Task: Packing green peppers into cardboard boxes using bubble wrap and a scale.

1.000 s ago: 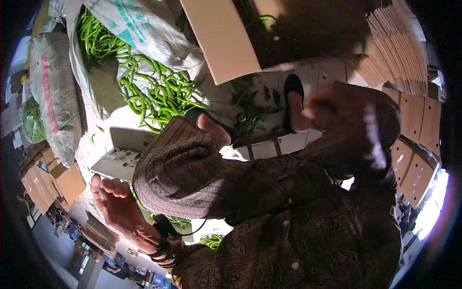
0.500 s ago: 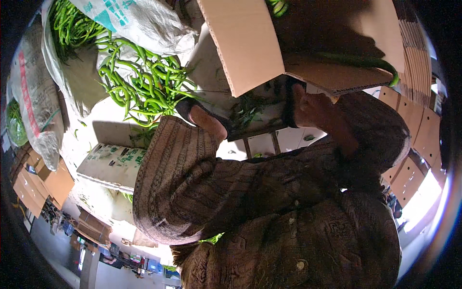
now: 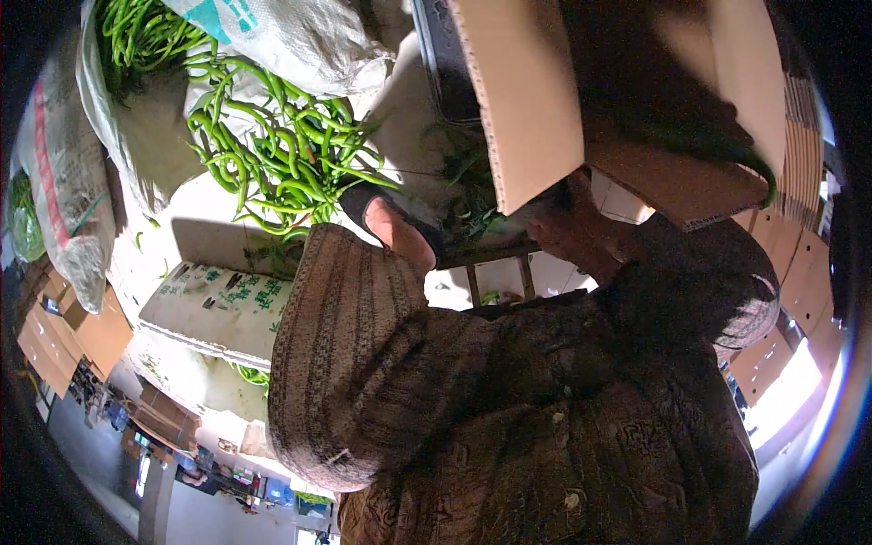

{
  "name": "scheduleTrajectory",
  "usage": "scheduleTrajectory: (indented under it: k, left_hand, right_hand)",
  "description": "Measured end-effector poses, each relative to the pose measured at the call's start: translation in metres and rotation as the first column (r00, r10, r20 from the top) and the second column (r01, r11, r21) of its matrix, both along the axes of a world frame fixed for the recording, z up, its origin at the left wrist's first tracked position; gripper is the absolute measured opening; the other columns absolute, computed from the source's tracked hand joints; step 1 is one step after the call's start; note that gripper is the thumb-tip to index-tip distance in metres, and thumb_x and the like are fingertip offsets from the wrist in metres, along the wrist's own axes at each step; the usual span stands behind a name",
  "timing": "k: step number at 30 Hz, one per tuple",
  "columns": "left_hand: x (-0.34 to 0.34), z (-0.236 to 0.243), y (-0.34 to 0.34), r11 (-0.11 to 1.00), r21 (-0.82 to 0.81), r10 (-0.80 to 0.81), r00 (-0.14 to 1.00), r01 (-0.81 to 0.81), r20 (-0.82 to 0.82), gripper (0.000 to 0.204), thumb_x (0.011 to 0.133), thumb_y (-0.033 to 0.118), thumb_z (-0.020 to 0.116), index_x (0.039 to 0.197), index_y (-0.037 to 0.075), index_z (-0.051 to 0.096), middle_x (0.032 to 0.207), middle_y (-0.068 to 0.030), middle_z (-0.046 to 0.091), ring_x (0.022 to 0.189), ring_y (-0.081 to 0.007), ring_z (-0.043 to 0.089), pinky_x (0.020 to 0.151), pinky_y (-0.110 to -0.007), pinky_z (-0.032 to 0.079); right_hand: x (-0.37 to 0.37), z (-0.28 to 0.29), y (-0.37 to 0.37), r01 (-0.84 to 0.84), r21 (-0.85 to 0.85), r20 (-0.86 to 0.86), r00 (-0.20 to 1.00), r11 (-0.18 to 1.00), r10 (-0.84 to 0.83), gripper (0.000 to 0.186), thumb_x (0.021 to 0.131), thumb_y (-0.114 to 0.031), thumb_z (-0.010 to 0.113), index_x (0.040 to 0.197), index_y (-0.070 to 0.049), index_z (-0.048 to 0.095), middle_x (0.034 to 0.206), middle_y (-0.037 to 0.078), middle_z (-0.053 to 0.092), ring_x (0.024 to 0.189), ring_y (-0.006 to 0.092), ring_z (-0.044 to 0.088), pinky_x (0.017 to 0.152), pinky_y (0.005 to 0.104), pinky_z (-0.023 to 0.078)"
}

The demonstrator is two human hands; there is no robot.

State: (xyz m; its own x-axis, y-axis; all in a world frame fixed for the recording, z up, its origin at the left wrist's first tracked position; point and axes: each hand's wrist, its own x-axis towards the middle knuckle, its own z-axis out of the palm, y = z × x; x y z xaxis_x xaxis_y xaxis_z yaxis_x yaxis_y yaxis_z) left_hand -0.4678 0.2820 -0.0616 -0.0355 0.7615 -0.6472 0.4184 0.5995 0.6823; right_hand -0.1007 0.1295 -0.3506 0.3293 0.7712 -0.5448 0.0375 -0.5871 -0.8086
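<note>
An open cardboard box (image 3: 536, 100) leans over the upper right, its inside in shadow. Against its lower flap lies a long dark-green cucumber-like vegetable (image 3: 690, 136). Close under the box's lower corner is my right hand (image 3: 581, 232), deep in shadow, with the forearm running toward the right sleeve. Its fingers are too dark to make out, and whether it touches the box cannot be told. My left hand is not visible. To the left, long green peppers (image 3: 282, 150) lie in a loose heap beside my dark shoe (image 3: 391, 222).
A white woven sack (image 3: 300, 45) lies behind the pepper heap, with more peppers (image 3: 150, 36) beside it. Another sack (image 3: 68, 182) stands far left. A white printed carton (image 3: 218, 304) sits near my left leg. A black flat object (image 3: 450, 68) is left of the box; stacked cardboard (image 3: 799, 136) stands right.
The box has shifted right and slightly down, uncovering the black flat object on its left. My right hand has also come slightly lower.
</note>
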Motion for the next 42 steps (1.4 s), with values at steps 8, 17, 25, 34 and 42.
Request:
scheduleTrajectory:
  k: [8,17,25,34,42]
  left_hand:
    - [0.016,-0.05,0.014,0.995,-0.054,-0.083,0.996,0.085,0.031,0.028,0.096,0.018,0.054,0.12,0.005,0.057,0.105,-0.0083,0.064,0.095,-0.0167,0.062,0.082,-0.032,0.051]
    - [0.042,-0.175,0.054,0.945,-0.013,-0.323,0.94,0.327,0.109,0.028,0.096,0.018,0.054,0.12,0.004,0.057,0.106,-0.0091,0.064,0.098,-0.0171,0.062,0.083,-0.032,0.051]
    - [0.052,-0.221,0.079,0.913,0.046,-0.408,0.899,0.406,0.161,0.029,0.095,0.018,0.054,0.12,0.002,0.057,0.107,-0.0098,0.065,0.101,-0.0174,0.062,0.084,-0.032,0.051]
    - [0.022,-0.202,0.083,0.939,0.051,-0.343,0.913,0.34,0.221,0.03,0.095,0.018,0.054,0.12,0.001,0.057,0.109,-0.0106,0.065,0.103,-0.0178,0.062,0.085,-0.033,0.051]
    - [0.022,-0.111,0.097,0.995,0.06,0.042,0.901,-0.074,0.431,0.027,0.095,0.016,0.057,0.116,-0.001,0.058,0.095,-0.008,0.066,0.085,-0.0142,0.061,0.079,-0.028,0.049]
  right_hand:
    - [-0.028,-0.038,0.1,-0.568,-0.013,0.74,0.548,0.823,0.39,0.041,0.087,-0.018,0.057,0.124,0.0,0.053,0.109,0.024,0.058,0.098,0.0416,0.058,0.083,0.0505,0.049]
    - [-0.039,-0.057,0.078,-0.273,-0.318,0.624,0.661,0.908,0.417,0.042,0.085,-0.016,0.059,0.123,0.0,0.053,0.11,0.025,0.058,0.099,0.0418,0.058,0.086,0.0508,0.048]
    - [-0.022,-0.1,0.082,-0.209,-0.224,0.687,0.659,0.952,0.306,0.041,0.083,-0.016,0.062,0.12,0.0,0.055,0.11,0.025,0.059,0.099,0.0428,0.058,0.086,0.0512,0.047]
    - [-0.025,-0.018,0.133,-0.508,-0.287,0.458,0.672,0.812,0.582,0.043,0.081,-0.027,0.067,0.115,-0.001,0.06,0.104,0.024,0.063,0.093,0.0384,0.061,0.084,0.0469,0.048]
    - [-0.046,0.186,0.2,-0.415,0.058,-0.402,0.823,0.908,0.402,0.03,0.094,-0.024,0.06,0.114,-0.001,0.062,0.103,0.003,0.062,0.101,0.0096,0.055,0.089,0.0254,0.042]
